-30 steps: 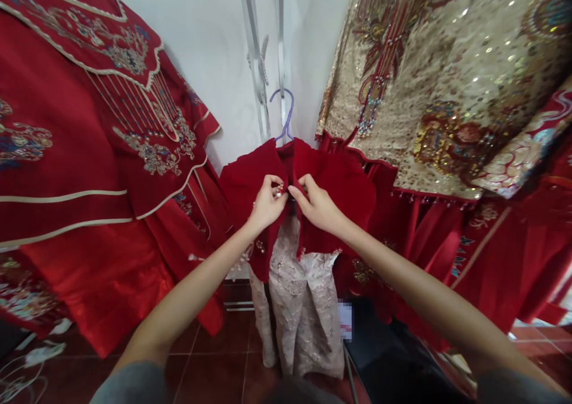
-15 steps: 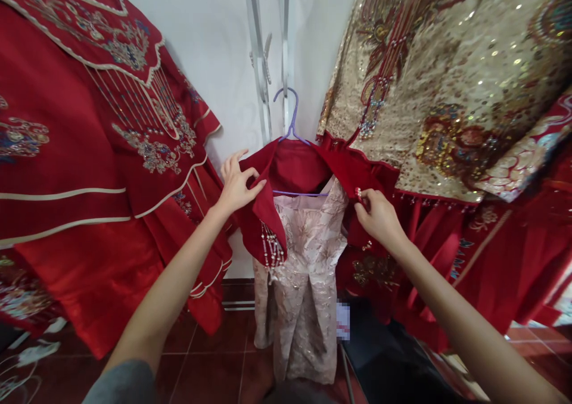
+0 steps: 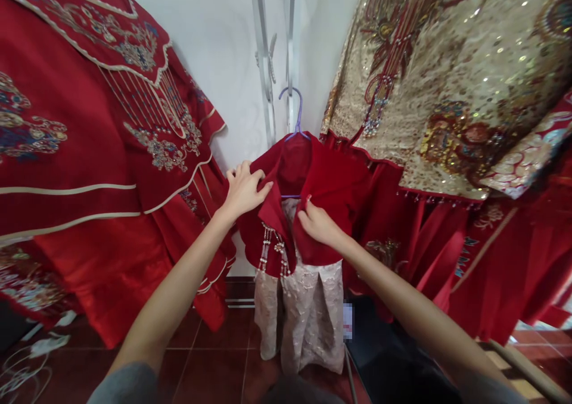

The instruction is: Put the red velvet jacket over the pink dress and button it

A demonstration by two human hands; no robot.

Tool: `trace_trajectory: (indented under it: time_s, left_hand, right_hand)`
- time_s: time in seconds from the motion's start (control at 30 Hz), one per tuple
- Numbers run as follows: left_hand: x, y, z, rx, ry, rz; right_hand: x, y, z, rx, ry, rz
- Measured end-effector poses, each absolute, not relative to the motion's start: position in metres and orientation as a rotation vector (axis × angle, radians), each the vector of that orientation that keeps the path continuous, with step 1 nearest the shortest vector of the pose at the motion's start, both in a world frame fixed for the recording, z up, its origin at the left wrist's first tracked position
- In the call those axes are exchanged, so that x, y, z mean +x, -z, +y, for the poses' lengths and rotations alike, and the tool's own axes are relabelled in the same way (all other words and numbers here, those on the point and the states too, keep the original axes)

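Observation:
A short red jacket [image 3: 336, 171] hangs over a pale pink brocade dress [image 3: 310, 320] on a purple hanger [image 3: 298, 109]. My left hand [image 3: 245, 192] pinches the jacket's front near the shoulder on the left side. Its fingers lie over the cloth, with the thumb toward the neck opening. Beaded tassels [image 3: 279, 247] dangle from this front panel, below that hand. My right hand [image 3: 319, 224] is closed on the edge of the other front panel, near the middle of the chest. Between the two panels only a narrow strip of the dress's bodice shows.
Large red embroidered garments [image 3: 161, 154] hang close on the left. On the right hangs a gold sequined garment [image 3: 429, 112] above red skirts. Metal rails [image 3: 267, 64] stand against the white wall behind the hanger. White cables [image 3: 31, 356] lie at the lower left; a dark object [image 3: 388, 356] is lower right.
My right hand has moved left, drawing its jacket panel inward across the dress bodice. The jacket opening is narrower. My left hand keeps its hold with little movement.

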State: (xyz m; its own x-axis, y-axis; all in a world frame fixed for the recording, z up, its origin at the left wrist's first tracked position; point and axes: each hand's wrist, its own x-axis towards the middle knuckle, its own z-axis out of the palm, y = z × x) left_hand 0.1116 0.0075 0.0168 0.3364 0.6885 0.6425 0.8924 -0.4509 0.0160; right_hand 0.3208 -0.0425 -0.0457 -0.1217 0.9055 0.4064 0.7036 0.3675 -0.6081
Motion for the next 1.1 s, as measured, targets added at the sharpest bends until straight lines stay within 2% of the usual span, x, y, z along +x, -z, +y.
trace_trajectory:
  time_s: [0.13,0.3,0.43,0.6,0.87,1.0,1.1]
  left_hand:
    - [0.106,-0.013,0.013,-2.273,0.966,-1.373]
    - [0.105,0.005,0.007,-2.186,1.22,-1.266]
    - [0.13,0.029,-0.008,-2.135,1.4,-1.32]
    - [0.168,0.049,-0.011,-2.489,1.753,-1.24]
    - [0.179,0.055,0.0,-2.49,2.275,-1.239]
    - [0.179,0.057,0.003,-2.497,2.558,-1.254]
    - [0.179,0.056,0.004,-2.512,2.642,-1.291]
  right_hand:
    - [0.295,0.046,-0.046,-1.295,-0.44,-1.913]
    - [0.333,0.053,-0.048,-1.381,-0.4,-1.616]
    - [0.356,0.062,-0.043,-1.188,-0.328,-1.488]
    - [0.352,0.065,-0.04,-0.947,-0.582,-1.505]
    - [0.34,0.061,-0.036,-0.699,-0.865,-1.443]
    - [0.33,0.061,-0.031,-0.706,-0.811,-1.32]
    - [0.321,0.059,-0.028,-0.737,-0.739,-1.268]
